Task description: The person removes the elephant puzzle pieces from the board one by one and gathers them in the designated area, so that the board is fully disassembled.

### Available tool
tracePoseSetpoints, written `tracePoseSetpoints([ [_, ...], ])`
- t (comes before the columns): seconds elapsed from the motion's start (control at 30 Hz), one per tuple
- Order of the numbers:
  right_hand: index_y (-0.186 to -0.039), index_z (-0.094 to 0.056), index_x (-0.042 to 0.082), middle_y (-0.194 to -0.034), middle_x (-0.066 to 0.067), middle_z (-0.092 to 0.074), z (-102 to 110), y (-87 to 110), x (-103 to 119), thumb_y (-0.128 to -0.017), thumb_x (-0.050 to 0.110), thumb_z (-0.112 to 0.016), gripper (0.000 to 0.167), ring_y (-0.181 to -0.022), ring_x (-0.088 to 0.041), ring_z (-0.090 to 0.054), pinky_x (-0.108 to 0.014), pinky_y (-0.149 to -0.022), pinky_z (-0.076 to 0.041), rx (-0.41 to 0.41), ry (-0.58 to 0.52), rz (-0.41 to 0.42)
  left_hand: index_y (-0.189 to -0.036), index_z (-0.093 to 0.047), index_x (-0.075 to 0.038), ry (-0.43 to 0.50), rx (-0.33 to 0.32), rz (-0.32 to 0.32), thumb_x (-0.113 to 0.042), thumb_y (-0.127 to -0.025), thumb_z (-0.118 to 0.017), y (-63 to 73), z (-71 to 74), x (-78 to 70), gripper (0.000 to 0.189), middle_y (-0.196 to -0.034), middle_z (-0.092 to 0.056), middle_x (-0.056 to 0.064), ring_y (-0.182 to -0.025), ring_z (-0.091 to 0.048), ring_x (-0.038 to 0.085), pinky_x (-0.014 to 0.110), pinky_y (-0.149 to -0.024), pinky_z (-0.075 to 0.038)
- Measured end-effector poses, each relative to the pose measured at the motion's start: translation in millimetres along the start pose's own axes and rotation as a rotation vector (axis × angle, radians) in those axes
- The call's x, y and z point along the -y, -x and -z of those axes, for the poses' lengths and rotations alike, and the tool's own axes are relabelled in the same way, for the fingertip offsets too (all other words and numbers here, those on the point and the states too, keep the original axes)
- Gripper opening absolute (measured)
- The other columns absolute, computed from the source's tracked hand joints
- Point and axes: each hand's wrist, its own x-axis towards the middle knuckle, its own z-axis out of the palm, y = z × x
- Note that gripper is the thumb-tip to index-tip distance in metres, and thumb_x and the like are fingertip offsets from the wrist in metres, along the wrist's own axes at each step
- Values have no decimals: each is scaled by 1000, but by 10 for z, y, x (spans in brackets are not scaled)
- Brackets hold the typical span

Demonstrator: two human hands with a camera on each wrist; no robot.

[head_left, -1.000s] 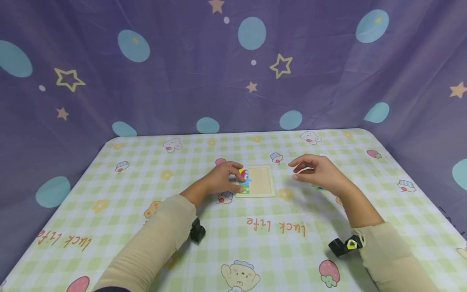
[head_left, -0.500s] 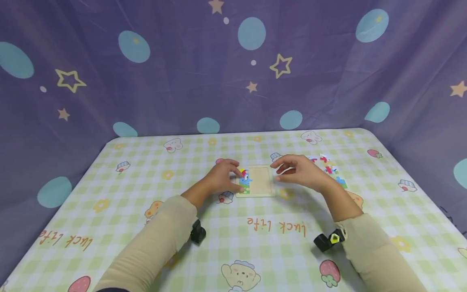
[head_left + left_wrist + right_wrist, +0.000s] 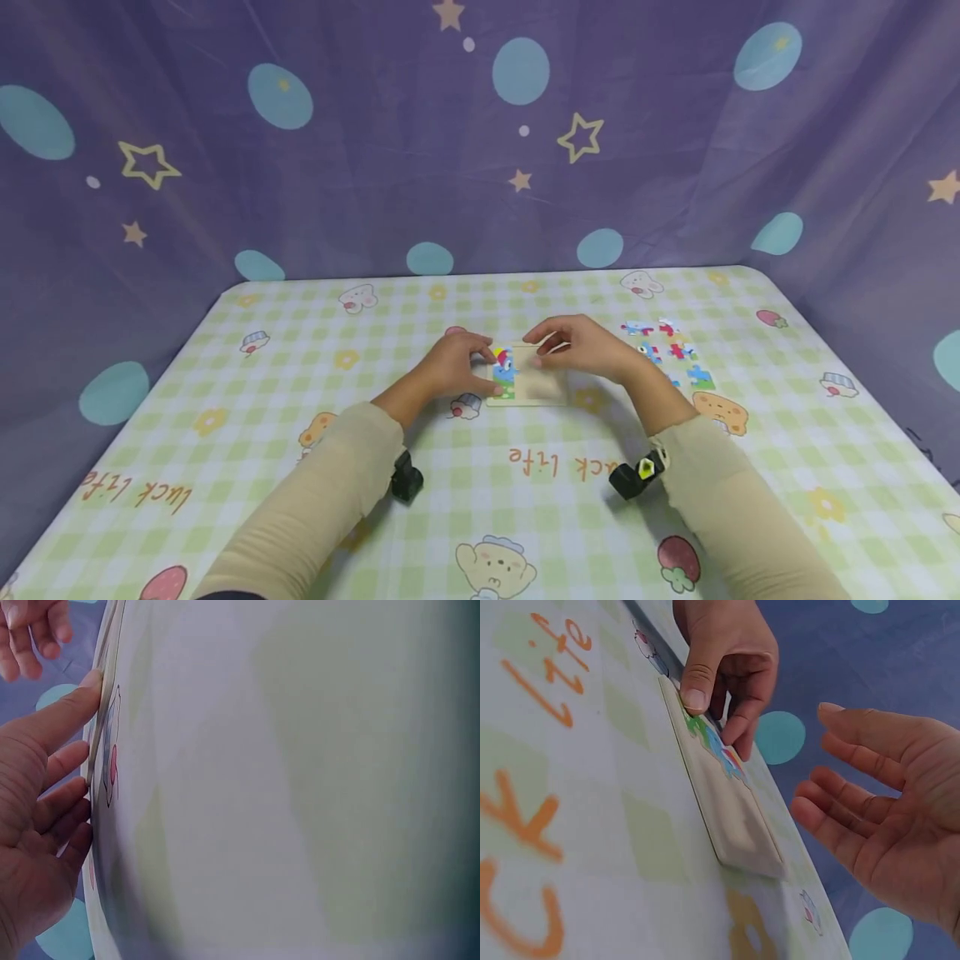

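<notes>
A square wooden puzzle board point(image 3: 542, 402) lies mid-table with a raised rim. Its left strip is filled with puzzle pieces point(image 3: 505, 372) showing part of a blue figure, a red and yellow top and green ground. My left hand point(image 3: 453, 367) holds the board's left side, thumb point(image 3: 695, 699) on the near corner and fingers bent over the far part. My right hand point(image 3: 581, 347) hovers over the board's right part, fingers loosely bent. The right wrist view shows a gap between this thumb and the fingers, with nothing held there.
Several loose puzzle pieces point(image 3: 678, 350) in blue, red and green lie to the right of the board. A green-checked tablecloth point(image 3: 420, 517) with printed figures covers the table. Behind it hangs a purple curtain point(image 3: 375, 167).
My right hand has moved left from beside the loose pieces to over the board, uncovering more of those pieces. My left hand stays at the board's left side.
</notes>
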Motion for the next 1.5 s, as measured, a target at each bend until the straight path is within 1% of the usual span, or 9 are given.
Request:
tracePoseSetpoints([
  [0.1,-121,-64,-3,-121,-19,-63,-25,-87,13,-86,6,-74,37,-105,-30,-62,-41,-93,-50,22,20,-42,-98,-73,-11,-2,-1,-22,-33,-69,-90,5,0,11,40,-135,-59,6,-123,-51,24,35,-105,-40],
  [0.23,-120,-67,0,-120,-13,-65,-54,-179,7,-87,9,-73,35,-107,-27,-62,-42,-93,-49,20,75,-90,-96,-72,-11,11,9,-67,-30,-71,-88,18,17,6,36,-136,-58,10,-125,-50,28,39,-105,-40],
  [0.4,-112,-70,-1,-107,-9,-70,-115,-286,-28,-87,12,-74,29,-100,-23,-64,-38,-89,-51,15,138,-115,-93,-72,-10,16,16,-111,-28,-77,-84,34,50,8,27,-135,-57,12,-126,-50,29,40,-107,-38],
  [0.57,-99,-74,0,-92,-6,-71,-181,-393,-60,-85,6,-73,15,-85,-17,-64,-32,-81,-52,10,243,-129,-93,-73,-9,-6,6,-170,-24,-82,-80,31,60,49,20,-133,-59,14,-123,-52,30,41,-106,-39],
  [0.73,-91,-76,2,-82,-3,-71,-233,-457,-36,-79,5,-76,12,-77,-15,-62,-29,-74,-51,3,388,-134,-92,-73,-10,16,7,-170,-23,-80,-82,25,67,62,20,-132,-60,13,-122,-52,29,40,-105,-41],
  [0.87,-87,-75,4,-76,-1,-68,-269,-472,-16,-77,5,-77,10,-73,-14,-60,-28,-72,-49,-12,456,-143,-91,-74,-11,28,0,-144,-24,-79,-83,28,67,56,20,-132,-60,11,-123,-52,28,40,-105,-41],
  [0.97,-85,-75,5,-73,0,-67,-286,-471,-18,-77,5,-77,8,-71,-13,-58,-28,-71,-48,-16,454,-152,-90,-76,-11,35,-7,-126,-24,-78,-84,30,63,62,20,-132,-60,9,-123,-52,27,40,-104,-41],
  [1.17,-85,-74,3,-74,-1,-65,-293,-458,-33,-78,3,-76,8,-72,-13,-57,-27,-72,-48,-21,399,-160,-90,-78,-13,60,-13,-96,-24,-76,-86,28,57,74,20,-132,-61,8,-122,-51,27,40,-102,-42],
  [1.5,-84,-72,2,-74,-1,-64,-318,-462,-82,-80,3,-75,5,-71,-13,-56,-26,-71,-46,-56,357,-184,-89,-78,-11,82,-16,-110,-22,-76,-86,15,48,95,19,-130,-62,10,-123,-51,28,40,-103,-41],
])
